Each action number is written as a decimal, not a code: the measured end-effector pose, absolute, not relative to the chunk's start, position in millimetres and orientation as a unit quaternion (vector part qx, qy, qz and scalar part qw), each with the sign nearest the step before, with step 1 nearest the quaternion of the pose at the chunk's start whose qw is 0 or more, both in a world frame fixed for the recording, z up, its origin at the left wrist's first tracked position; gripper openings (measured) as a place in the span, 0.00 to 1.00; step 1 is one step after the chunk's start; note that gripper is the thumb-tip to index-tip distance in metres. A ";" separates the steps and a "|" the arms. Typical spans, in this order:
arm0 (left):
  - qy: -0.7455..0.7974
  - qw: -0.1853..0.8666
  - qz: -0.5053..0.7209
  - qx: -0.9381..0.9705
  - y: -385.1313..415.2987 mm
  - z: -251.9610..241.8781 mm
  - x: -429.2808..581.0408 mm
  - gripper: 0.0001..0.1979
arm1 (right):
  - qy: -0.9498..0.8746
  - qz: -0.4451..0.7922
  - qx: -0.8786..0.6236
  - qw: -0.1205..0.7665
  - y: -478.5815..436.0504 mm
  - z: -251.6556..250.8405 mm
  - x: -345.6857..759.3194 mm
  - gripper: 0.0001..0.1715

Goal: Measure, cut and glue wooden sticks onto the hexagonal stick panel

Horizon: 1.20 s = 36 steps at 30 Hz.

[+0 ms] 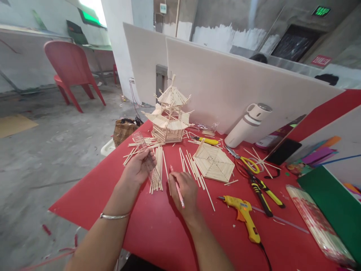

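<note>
Gripping ruler [140, 140] and pencil [178, 192], hands [138, 166] [186, 192] curled.

Both forearms [114, 207] forward, left hand [138, 165] and right hand [186, 192] near each other, fingers [177, 177] curled

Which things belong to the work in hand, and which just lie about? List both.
Likely in the job: clear ruler in left hand, pink pencil in right hand, loose wooden sticks, stick pagoda, hexagonal stick panel, glue gun.

Probably unrelated: white flask, black phone, red chair, checked bag.
</note>
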<state>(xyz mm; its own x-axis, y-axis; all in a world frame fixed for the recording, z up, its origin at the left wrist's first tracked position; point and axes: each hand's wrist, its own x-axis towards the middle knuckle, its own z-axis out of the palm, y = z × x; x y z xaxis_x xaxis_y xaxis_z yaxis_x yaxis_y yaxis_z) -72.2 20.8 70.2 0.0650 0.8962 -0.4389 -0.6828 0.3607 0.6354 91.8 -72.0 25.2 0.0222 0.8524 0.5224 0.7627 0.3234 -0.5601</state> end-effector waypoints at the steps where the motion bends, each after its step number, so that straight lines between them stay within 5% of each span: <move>1: 0.404 0.716 0.552 0.138 19.9 71.3 -70.8 0.07 | -0.697 0.053 -0.581 0.418 -71.5 24.0 93.0 0.13; 18: 0.418 0.743 0.496 0.166 12.4 69.5 -58.2 0.06 | -0.536 0.071 -0.721 0.433 -64.4 29.3 129.3 0.24; 26: 0.388 0.763 0.482 0.187 8.0 68.4 -51.9 0.07 | -0.610 0.045 -0.697 0.375 -61.6 20.0 135.6 0.14; 36: 0.390 0.771 0.458 0.205 1.9 61.3 -44.4 0.05 | -0.641 0.023 -0.686 0.344 -61.5 10.1 131.3 0.15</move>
<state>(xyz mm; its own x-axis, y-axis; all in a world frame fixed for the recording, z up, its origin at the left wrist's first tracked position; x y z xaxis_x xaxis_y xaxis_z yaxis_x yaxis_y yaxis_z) -44.4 1.9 61.3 0.2747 0.8678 -0.4142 -0.5471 0.4953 0.6748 131.3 -61.5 10.1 0.1783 0.8952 0.4084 0.8634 0.0567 -0.5013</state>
